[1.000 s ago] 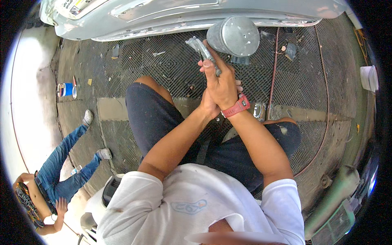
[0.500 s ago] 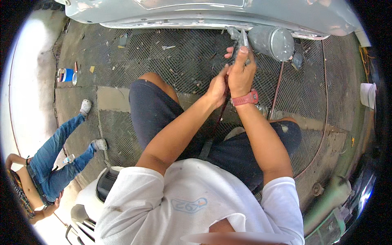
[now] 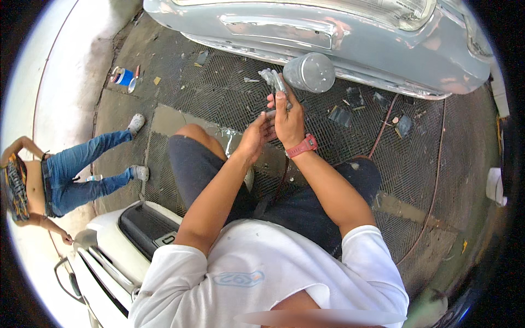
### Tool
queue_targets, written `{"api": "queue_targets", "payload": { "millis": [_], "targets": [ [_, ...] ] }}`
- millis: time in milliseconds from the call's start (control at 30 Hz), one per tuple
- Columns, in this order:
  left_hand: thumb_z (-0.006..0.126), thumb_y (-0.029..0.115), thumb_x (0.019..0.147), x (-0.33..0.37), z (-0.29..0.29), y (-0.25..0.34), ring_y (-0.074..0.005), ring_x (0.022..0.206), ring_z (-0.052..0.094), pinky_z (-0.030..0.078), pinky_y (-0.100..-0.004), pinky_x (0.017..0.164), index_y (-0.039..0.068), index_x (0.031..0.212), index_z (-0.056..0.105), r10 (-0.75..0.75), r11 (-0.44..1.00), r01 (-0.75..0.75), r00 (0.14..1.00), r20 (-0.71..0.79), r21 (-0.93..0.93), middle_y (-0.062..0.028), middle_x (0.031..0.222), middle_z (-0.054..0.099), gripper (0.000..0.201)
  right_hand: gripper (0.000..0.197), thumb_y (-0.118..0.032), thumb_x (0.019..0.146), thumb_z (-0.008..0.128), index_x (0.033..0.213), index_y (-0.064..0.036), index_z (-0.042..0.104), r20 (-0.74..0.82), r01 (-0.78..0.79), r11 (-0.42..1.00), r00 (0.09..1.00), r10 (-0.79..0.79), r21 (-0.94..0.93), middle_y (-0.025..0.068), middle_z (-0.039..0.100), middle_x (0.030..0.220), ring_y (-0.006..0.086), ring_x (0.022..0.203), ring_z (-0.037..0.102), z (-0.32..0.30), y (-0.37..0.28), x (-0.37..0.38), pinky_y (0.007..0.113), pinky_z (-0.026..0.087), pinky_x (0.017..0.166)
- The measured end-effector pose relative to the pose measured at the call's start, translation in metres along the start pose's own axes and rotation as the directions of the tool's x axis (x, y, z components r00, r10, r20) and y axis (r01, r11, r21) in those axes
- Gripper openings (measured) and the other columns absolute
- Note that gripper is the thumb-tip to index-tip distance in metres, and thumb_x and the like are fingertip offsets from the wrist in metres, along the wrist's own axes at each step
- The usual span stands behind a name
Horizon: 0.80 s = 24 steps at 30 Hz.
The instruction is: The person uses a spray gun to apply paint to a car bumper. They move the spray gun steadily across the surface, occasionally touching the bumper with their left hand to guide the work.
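Note:
A grey spray gun (image 3: pixel 268 77) with a large round grey cup (image 3: pixel 310 73) is held out in front of me, close to the car's lower edge. My right hand (image 3: pixel 289 117), red watch at its wrist, is closed around the gun's handle. Just beside it, my left hand (image 3: pixel 255 139) has its fingers curled in under the lower end of the handle. What those fingers hold is hidden between the hands. A dark red hose (image 3: pixel 286 170) hangs below them.
Ahead stands a grey-primed car body (image 3: pixel 273 33) with pale patches. Dark sheets (image 3: pixel 340 116) and scraps litter the ribbed floor. A blue-and-white can (image 3: pixel 121 76) sits far left. At left a person in jeans (image 3: pixel 93 175) stands by a white car (image 3: pixel 109 240). Another hose (image 3: pixel 437 164) runs at right.
My view has swung, so more of the grey car shows. The hands and spray gun sit further left and lower in view, a little back from the car. The person's arm has moved outward.

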<state>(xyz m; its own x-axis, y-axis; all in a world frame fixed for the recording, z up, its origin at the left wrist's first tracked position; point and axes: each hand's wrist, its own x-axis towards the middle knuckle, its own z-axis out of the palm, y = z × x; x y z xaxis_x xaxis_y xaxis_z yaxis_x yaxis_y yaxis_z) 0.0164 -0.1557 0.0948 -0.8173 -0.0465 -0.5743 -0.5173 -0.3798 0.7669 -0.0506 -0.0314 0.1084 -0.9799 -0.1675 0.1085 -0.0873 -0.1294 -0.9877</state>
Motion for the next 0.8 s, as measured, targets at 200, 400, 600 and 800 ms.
{"api": "queue_targets", "payload": {
  "millis": [200, 400, 600, 800],
  "targets": [
    [0.037, 0.045, 0.12, 0.005, -0.007, 0.021, -0.0292, 0.14, 0.059, 0.042, -0.047, 0.123, 0.004, 0.165, 0.048, 0.1, 0.979, -0.082, 0.991, -0.087, 0.189, -0.018, 0.156, 0.063, 0.061, 0.056, -0.04, 0.12, 0.047, 0.162, -0.0041, 0.055, -0.072, 0.058, 0.997, 0.996, -0.055, 0.049, 0.0066, 0.074, 0.102, 0.0137, 0.085, 0.067, 0.001, 0.009, 0.017, 0.034, 0.056, 0.073],
    [0.053, 0.031, 0.118, 0.037, -0.016, 0.015, -0.0302, 0.135, 0.064, 0.048, -0.0422, 0.118, 0.0, 0.157, 0.055, 0.288, 0.9, -0.218, 0.948, -0.139, 0.378, -0.0194, 0.15, 0.067, 0.051, 0.058, -0.043, 0.12, 0.045, 0.163, -0.0052, 0.053, -0.069, -0.005, 0.996, 0.998, 0.011, 0.092, 0.0066, 0.073, 0.109, 0.0098, 0.083, 0.066, 0.0, 0.012, 0.015, 0.025, 0.048, 0.052],
    [0.07, 0.026, 0.107, 0.075, -0.055, 0.044, -0.0422, 0.141, 0.06, 0.045, -0.047, 0.122, -0.003, 0.155, 0.054, 0.491, 0.555, -0.324, 0.871, 0.013, 0.766, -0.0282, 0.151, 0.062, 0.059, 0.052, -0.046, 0.12, 0.042, 0.132, -0.0015, 0.066, -0.079, 0.007, 0.996, 0.997, -0.001, 0.085, 0.0069, 0.073, 0.115, 0.0114, 0.096, 0.07, 0.018, 0.004, 0.018, 0.025, 0.051, 0.055],
    [0.078, 0.023, 0.096, 0.125, -0.1, 0.105, -0.0395, 0.156, 0.045, 0.038, -0.0521, 0.129, 0.002, 0.163, 0.046, 0.612, -0.286, -0.425, 0.608, 0.505, 0.859, -0.0231, 0.168, 0.047, 0.078, 0.057, -0.05, 0.12, 0.041, 0.127, -0.0004, 0.067, -0.09, -0.09, 0.996, 0.992, 0.092, 0.025, 0.0082, 0.074, 0.113, 0.0125, 0.094, 0.07, 0.064, -0.004, 0.024, 0.025, 0.051, 0.055]
  ]
}}
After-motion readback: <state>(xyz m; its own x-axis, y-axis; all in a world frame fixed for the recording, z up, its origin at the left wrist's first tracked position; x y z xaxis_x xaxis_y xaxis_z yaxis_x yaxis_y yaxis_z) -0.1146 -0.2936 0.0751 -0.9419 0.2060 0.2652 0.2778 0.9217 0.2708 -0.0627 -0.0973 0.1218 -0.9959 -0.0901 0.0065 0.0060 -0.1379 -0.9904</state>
